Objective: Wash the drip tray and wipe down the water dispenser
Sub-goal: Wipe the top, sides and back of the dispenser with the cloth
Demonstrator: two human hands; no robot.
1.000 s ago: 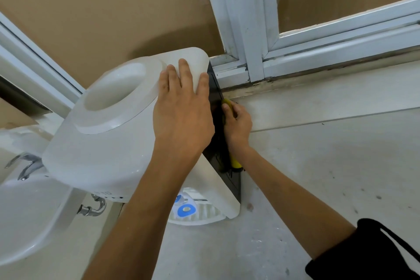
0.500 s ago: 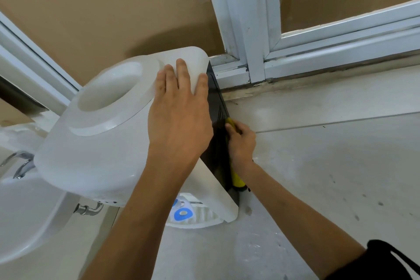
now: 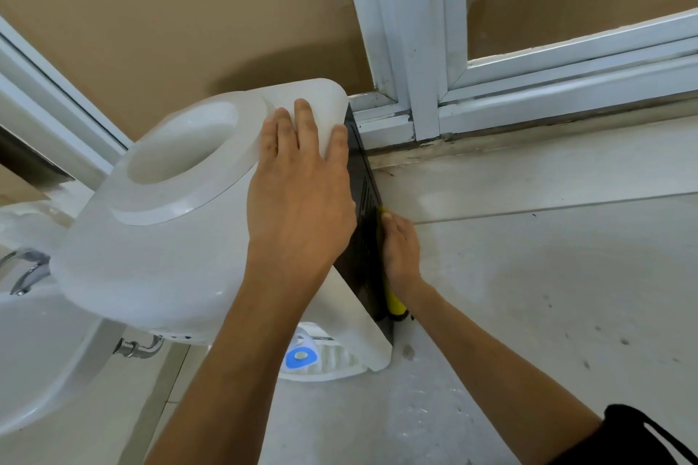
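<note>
Flat, fingers straight, left hand (image 3: 298, 196) presses on white water dispenser (image 3: 170, 238); at 3 o'clock, right hand (image 3: 401, 249) grips yellow sponge (image 3: 394, 304) against its black back panel (image 3: 364, 238)

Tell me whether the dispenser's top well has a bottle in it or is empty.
Empty: the round well in the dispenser top shows bare white plastic, with no bottle seated. The left hand lies flat beside it.
</note>
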